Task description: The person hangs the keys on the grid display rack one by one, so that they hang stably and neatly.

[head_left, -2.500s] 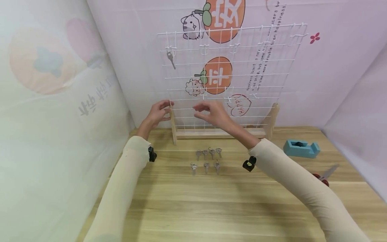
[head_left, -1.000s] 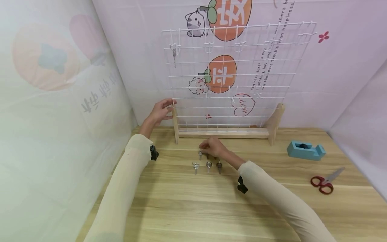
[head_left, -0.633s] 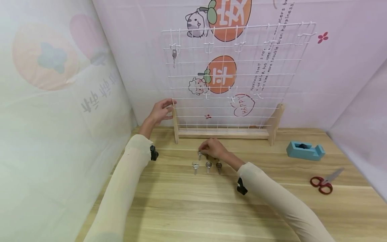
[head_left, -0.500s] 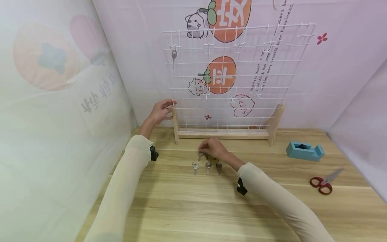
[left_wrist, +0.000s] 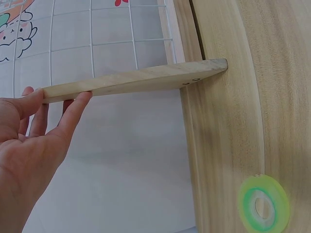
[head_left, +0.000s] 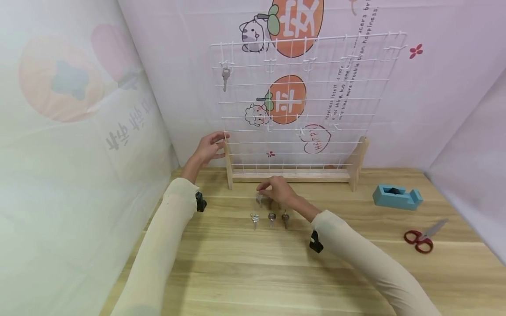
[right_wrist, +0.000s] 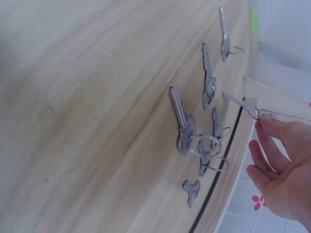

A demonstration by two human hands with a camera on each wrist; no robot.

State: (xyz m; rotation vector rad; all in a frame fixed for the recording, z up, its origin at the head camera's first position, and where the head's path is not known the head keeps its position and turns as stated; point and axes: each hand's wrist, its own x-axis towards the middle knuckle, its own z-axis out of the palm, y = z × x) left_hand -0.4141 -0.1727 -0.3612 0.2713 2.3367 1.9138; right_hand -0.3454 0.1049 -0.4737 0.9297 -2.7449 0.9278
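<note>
My left hand [head_left: 209, 148] grips the wooden side post [left_wrist: 136, 80] of a white wire grid rack [head_left: 300, 91], thumb on one face and fingers on the other in the left wrist view. Low over the table, my right hand [head_left: 280, 192] pinches the ring of a silver key [right_wrist: 240, 103]; its blade tilts away, just off the wood in the right wrist view. Several other keys with rings lie near it, among them one key [head_left: 255, 220] in the front row. Another key [head_left: 225, 79] hangs from a hook at the grid's upper left.
White hooks [head_left: 270, 65] sit along the grid's upper part, with more lower down. To the right stand a blue tape dispenser [head_left: 397, 197] and red-handled scissors [head_left: 419, 240]. A green tape roll [left_wrist: 264, 204] shows in the left wrist view. Printed cloth walls enclose the table.
My right hand has come down from before the grid to the back row of keys, taken the leftmost by its ring and raised it slightly. My left hand has stayed on the post.
</note>
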